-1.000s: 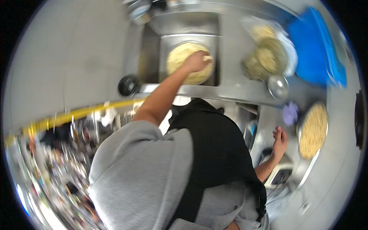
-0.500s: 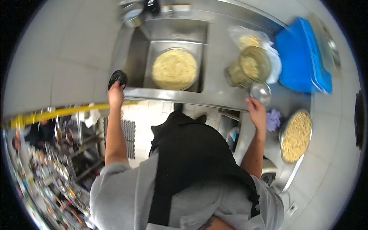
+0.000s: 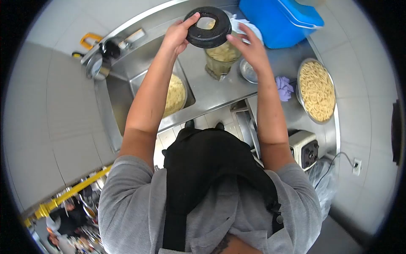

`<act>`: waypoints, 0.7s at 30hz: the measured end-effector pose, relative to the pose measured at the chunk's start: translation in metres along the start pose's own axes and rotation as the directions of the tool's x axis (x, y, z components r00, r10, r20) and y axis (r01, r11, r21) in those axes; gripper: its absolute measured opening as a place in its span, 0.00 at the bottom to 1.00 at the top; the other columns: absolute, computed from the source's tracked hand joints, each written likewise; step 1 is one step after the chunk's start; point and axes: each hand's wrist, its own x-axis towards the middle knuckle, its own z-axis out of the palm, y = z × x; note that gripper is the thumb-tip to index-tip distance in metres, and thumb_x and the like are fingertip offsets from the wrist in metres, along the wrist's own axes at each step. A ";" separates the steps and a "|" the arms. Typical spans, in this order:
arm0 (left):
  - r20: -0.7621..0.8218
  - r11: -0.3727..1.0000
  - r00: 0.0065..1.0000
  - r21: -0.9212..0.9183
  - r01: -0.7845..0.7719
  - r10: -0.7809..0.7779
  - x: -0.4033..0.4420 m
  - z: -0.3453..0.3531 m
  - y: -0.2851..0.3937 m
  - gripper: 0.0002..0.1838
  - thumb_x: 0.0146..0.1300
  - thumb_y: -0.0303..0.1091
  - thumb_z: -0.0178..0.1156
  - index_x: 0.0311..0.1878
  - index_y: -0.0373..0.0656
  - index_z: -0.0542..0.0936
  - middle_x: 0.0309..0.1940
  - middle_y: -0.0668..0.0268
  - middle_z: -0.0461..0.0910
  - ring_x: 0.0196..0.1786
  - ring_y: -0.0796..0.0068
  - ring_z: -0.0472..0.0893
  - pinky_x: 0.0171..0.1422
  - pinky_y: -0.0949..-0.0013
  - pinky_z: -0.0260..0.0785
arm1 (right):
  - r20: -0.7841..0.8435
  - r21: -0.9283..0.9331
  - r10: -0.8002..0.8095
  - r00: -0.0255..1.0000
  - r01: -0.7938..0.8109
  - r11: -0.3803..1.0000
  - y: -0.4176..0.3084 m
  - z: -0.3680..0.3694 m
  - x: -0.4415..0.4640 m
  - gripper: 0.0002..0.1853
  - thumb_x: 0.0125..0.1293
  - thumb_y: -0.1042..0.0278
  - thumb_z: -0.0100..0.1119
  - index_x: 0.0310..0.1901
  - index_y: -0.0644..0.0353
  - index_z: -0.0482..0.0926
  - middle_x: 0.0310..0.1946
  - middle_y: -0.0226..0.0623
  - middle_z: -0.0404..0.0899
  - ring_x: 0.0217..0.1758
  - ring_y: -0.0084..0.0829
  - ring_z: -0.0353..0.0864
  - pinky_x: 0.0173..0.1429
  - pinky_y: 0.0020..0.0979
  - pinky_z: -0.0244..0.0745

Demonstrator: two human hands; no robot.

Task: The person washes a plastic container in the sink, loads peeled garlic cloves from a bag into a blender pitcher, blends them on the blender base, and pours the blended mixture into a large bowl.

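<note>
My left hand (image 3: 176, 37) grips a black blender lid (image 3: 198, 39) with a hole in its middle. It holds the lid over the rear rim of a blender jar (image 3: 220, 63), which stands on the steel counter with pale chunks inside. At the lid's right side is my right hand (image 3: 250, 47), its fingers apart. The thumb is close to the lid's edge; I cannot tell whether it touches. Just below that hand, a small metal bowl (image 3: 248, 71) rests on the counter, partly covered by the wrist.
Left of the jar, the sink (image 3: 122, 95) holds a bowl of pale yellow food (image 3: 174, 95). A blue bin (image 3: 281, 21) stands behind right. Farther right are a purple cloth (image 3: 284, 89), a bowl of thick noodles (image 3: 316, 91) and a blender base (image 3: 303, 149).
The black lid has come from left of the sink to above the jar in my left hand. My right hand has let go of the metal bowl and moved up to the lid.
</note>
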 end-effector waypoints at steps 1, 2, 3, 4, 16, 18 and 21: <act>0.036 1.000 0.999 0.008 -0.002 0.001 0.015 0.007 -0.014 0.36 0.62 0.51 0.74 0.55 0.25 0.76 0.38 0.56 0.85 0.42 0.71 0.85 0.43 0.71 0.77 | 0.058 0.070 0.059 0.997 -0.063 0.996 0.006 0.004 0.010 0.33 0.64 0.46 0.72 0.60 0.66 0.81 0.52 0.39 0.85 0.54 0.30 0.82 0.59 0.33 0.77; -0.029 0.986 0.999 0.167 -0.021 0.026 0.027 0.014 -0.025 0.38 0.62 0.56 0.72 0.53 0.22 0.78 0.39 0.54 0.85 0.43 0.66 0.86 0.46 0.67 0.77 | 0.122 0.055 0.113 0.986 -0.120 0.991 -0.009 0.002 0.011 0.34 0.64 0.45 0.72 0.60 0.67 0.81 0.51 0.40 0.86 0.54 0.30 0.83 0.59 0.33 0.77; -0.092 0.946 0.994 0.322 -0.033 0.066 0.036 0.022 -0.028 0.41 0.63 0.60 0.69 0.52 0.20 0.80 0.40 0.51 0.86 0.43 0.60 0.86 0.49 0.63 0.78 | 0.188 0.040 0.168 0.968 -0.178 0.983 -0.023 -0.002 0.013 0.34 0.64 0.44 0.71 0.59 0.68 0.81 0.51 0.41 0.86 0.54 0.31 0.83 0.59 0.33 0.77; -0.148 0.798 0.970 0.599 -0.067 0.192 0.020 0.035 -0.020 0.46 0.63 0.68 0.63 0.46 0.19 0.83 0.42 0.40 0.86 0.47 0.47 0.87 0.56 0.55 0.76 | 0.129 -0.165 0.201 0.971 -0.179 0.970 -0.016 0.000 0.016 0.35 0.64 0.41 0.70 0.58 0.67 0.82 0.50 0.43 0.87 0.53 0.33 0.85 0.59 0.33 0.77; 0.229 0.232 0.947 0.931 -0.280 0.225 0.005 0.059 -0.015 0.29 0.64 0.55 0.65 0.38 0.29 0.86 0.41 0.41 0.86 0.48 0.41 0.85 0.57 0.50 0.77 | -0.228 -0.625 0.242 0.943 -0.332 0.707 0.009 0.019 -0.012 0.36 0.75 0.40 0.42 0.48 0.71 0.86 0.55 0.68 0.77 0.60 0.62 0.78 0.69 0.52 0.71; 0.233 0.201 0.936 0.936 -0.289 0.263 0.006 0.063 -0.010 0.26 0.62 0.52 0.68 0.37 0.31 0.87 0.39 0.43 0.86 0.47 0.44 0.85 0.55 0.51 0.78 | -0.226 -0.550 0.343 0.912 -0.410 0.728 0.011 0.018 -0.004 0.36 0.76 0.41 0.39 0.49 0.71 0.86 0.56 0.68 0.76 0.60 0.63 0.78 0.70 0.52 0.70; 0.317 0.127 0.910 0.925 -0.359 0.267 0.010 0.061 -0.007 0.23 0.62 0.50 0.69 0.37 0.32 0.87 0.41 0.43 0.86 0.48 0.43 0.85 0.54 0.51 0.78 | -0.213 -0.591 0.386 0.898 -0.433 0.680 0.016 0.023 0.000 0.36 0.78 0.43 0.36 0.50 0.73 0.85 0.60 0.71 0.74 0.61 0.64 0.78 0.70 0.52 0.70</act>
